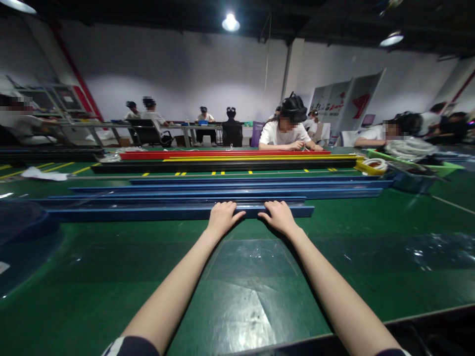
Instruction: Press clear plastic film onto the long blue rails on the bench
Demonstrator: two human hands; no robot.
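Both arms reach forward over a green table. My left hand [222,217] grips the near blue channel strip [129,213], with its fingers over the top edge and its thumb along the front. To its right, my right hand [278,216] holds the same strip near its right end in the same way. The strip lies lengthwise across the table. Several more blue strips [334,193] lie parallel behind it. A clear plastic sheet [256,252] lies flat on the table in front of the strip, between and beyond my forearms.
Black strips [222,166], a yellow strip [260,158] and a red strip [222,154] lie farther back. A green basket [449,169] with coiled material stands at right. Rolled blue-tinted plastic [22,232] lies at left. A person [285,133] leans on the far edge.
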